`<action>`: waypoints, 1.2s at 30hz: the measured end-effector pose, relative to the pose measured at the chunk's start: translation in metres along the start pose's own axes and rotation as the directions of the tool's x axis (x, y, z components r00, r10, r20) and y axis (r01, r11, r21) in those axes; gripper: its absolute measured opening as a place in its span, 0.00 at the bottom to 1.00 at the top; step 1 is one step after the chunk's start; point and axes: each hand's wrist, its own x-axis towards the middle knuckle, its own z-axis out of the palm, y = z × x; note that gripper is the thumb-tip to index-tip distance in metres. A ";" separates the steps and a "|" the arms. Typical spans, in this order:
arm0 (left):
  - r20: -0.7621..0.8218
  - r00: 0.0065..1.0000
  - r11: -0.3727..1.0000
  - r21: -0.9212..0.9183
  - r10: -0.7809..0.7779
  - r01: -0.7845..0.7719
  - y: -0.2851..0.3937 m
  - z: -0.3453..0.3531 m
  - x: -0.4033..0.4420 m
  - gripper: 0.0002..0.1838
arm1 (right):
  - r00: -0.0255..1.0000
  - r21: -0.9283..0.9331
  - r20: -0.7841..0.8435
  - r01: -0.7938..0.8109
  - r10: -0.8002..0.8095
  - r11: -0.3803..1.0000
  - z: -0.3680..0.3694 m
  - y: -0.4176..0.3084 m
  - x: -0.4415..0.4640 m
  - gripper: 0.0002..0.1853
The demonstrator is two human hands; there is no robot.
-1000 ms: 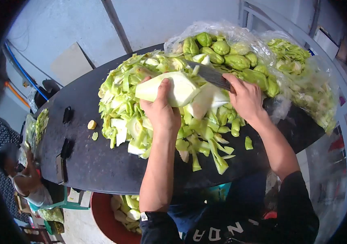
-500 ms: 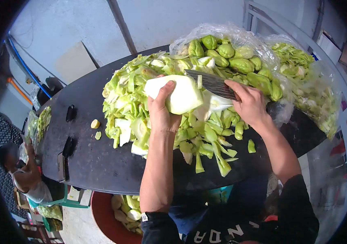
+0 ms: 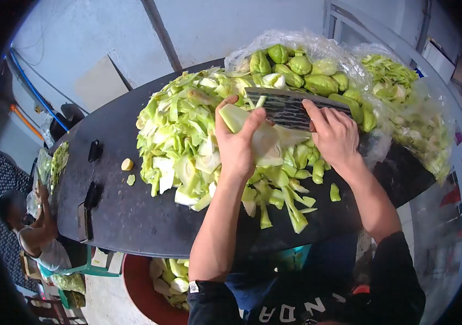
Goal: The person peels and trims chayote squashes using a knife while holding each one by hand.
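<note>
Above a heap of pale green peelings (image 3: 174, 124), my left hand (image 3: 239, 141) grips a peeled, pale green vegetable (image 3: 233, 117), partly hidden by my fingers and thumb. My right hand (image 3: 334, 130) holds a wide dark knife (image 3: 288, 110), index finger stretched along the blade. The blade points left, its tip just beside my left hand and the vegetable, with a small pale strip stuck on it. More cut pieces (image 3: 290, 208) lie below the knife on the dark table (image 3: 144, 222).
Whole green chayotes (image 3: 320, 84) fill a clear plastic bag behind the knife. Another bag of peelings (image 3: 415, 124) stands at the right. A red tub (image 3: 139, 287) with peeled pieces is below the table edge. A seated person (image 3: 38, 233) is at the far left.
My left hand has moved right and turned, tilting the vegetable so less of it shows. The knife's broad face has turned more to view, and my right index finger now lies along it.
</note>
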 end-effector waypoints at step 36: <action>-0.015 0.950 0.797 -0.549 -0.313 0.254 0.015 -0.066 0.043 0.15 | 0.998 0.336 0.032 -0.070 0.062 0.939 0.004 -0.008 -0.002 0.26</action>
